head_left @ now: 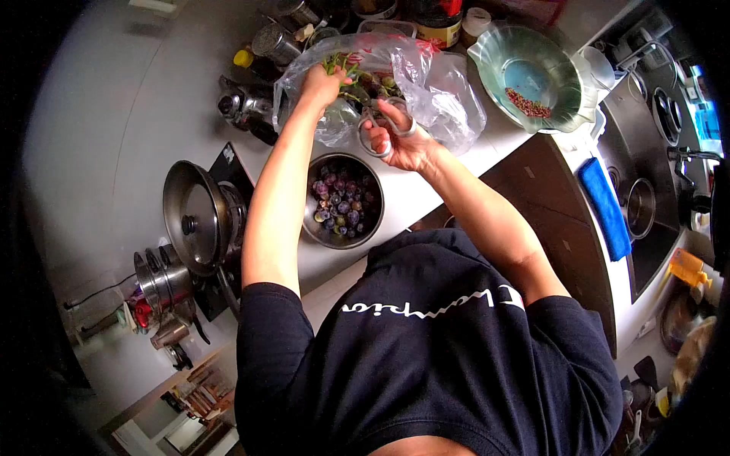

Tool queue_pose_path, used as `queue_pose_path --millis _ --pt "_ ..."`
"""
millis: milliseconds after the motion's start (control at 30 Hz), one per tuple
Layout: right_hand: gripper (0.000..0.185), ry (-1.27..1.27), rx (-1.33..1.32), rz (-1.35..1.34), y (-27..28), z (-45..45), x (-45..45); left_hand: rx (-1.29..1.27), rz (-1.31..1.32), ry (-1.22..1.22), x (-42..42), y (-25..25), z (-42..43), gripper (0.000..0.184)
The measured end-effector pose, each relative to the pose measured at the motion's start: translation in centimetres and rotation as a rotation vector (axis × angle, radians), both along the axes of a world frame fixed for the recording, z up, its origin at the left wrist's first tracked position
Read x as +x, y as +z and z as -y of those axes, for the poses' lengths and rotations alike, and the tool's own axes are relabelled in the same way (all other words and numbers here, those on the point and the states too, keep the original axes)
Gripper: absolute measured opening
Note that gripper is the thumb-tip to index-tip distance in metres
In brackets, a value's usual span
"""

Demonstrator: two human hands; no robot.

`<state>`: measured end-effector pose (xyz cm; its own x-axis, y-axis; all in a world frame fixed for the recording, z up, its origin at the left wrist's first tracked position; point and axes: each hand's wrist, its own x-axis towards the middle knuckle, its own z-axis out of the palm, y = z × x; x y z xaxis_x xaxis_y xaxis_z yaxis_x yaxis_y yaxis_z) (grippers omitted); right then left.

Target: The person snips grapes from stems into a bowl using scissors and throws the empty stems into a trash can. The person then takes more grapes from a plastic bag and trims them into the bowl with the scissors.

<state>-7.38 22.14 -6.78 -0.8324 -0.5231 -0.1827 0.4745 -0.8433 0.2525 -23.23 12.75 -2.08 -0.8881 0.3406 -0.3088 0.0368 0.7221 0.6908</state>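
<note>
My left hand [323, 86] is closed on green grape stems [340, 64] at the mouth of a clear plastic bag [411, 64]. In my right hand [403, 139] is a pair of scissors [368, 134], its loops around my fingers and its blades toward the bag. Darker grapes [379, 83] show inside the bag, partly hidden by stems and plastic. Below my hands, a metal bowl [380, 194] holds loose purple grapes [344, 204].
A green basin [490, 61] with small reddish bits stands at the back right, near the sink [646, 258]. A blue cloth [604, 209] hangs over the counter edge. On the left is a lidded pan [190, 216]; jars [275, 44] line the back.
</note>
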Motion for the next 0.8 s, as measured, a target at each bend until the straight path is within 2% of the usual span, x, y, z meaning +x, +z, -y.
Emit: queue_pose_path --millis 100,167,200,233,333,433,567,800 --pt "0.039 0.025 0.088 0.064 -0.3 0.0 0.0 0.104 0.046 0.03 0.2 0.4 0.1 0.01" --pt "0.036 0.006 0.276 0.015 -0.1 -0.1 0.5 0.136 0.027 0.021 0.0 0.1 0.1 0.01" --pt "0.038 -0.015 0.471 -0.011 0.0 0.0 0.9 0.166 0.011 0.011 -0.1 0.0 0.2 0.01" --pt "0.038 -0.015 0.472 -0.009 0.5 0.0 1.5 0.168 0.013 0.011 0.0 0.1 0.2 0.01" --pt "0.047 0.069 0.755 0.002 3.1 -0.5 3.2 0.136 0.008 0.007 0.0 0.7 0.1 0.014" --pt "0.047 0.047 0.913 0.021 3.6 -1.0 3.5 0.018 -0.004 -0.018 -0.2 0.7 0.1 0.015" --pt "0.049 0.13 0.926 -0.012 3.2 -1.3 3.0 -0.011 -0.067 -0.097 -0.2 0.0 0.4 0.017" --pt "0.045 0.094 0.889 -0.013 2.5 -1.6 2.3 -0.061 -0.106 -0.16 0.1 -0.8 0.8 0.016"
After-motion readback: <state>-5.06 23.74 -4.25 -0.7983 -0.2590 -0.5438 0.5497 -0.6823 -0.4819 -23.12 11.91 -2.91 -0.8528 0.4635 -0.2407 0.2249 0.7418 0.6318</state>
